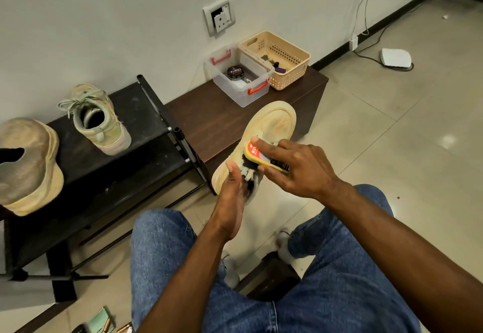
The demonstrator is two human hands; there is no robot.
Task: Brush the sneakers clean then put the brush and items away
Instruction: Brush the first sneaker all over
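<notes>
**Currently: 3 shoes, 1 brush, 2 bins — brushing stage**

Qty 3 shoes total. Far left: 1 tan knit shoe [28, 165], rounded toe, thick foam-like sole, standing on the black shoe rack [146, 113] top shelf. Next to it, apart: 1 pale green lace-up sneaker [100, 121], heel toward camera, suede-like upper w/ worn patches, laces loose. Rack = flat dark shelves on tube posts.

Ctr: 1 cream sneaker [271, 123], sole side facing up, smooth oval outsole, held in the air above the floor, in front of the dark wood-grain bench [219, 121]. Left hand [232, 196] grasps it from below at the heel/collar end, thumb up along the side, fingers wrapped into the opening. Right hand [295, 168] grasps 1 brush [264, 157]: yellow oval plastic back w/ red label, black bristles pressed on the sneaker's side; index finger laid flat along the brush top, the other fingers curled at its edge.

Bench top, right of ctr: qty 2 containers, touching. 1 clear plastic box [243, 97], rectangular, 2 red clip handles, holding 1 round black polish tin [235, 72]. 1 beige perforated basket [292, 71], rectangular, small dark items inside, too small to ID.

Wall above: 1 socket plate [219, 16]. Far right, tiled floor: 1 white flat device [396, 57] w/ black cable.

Bottom: blue denim legs.
</notes>
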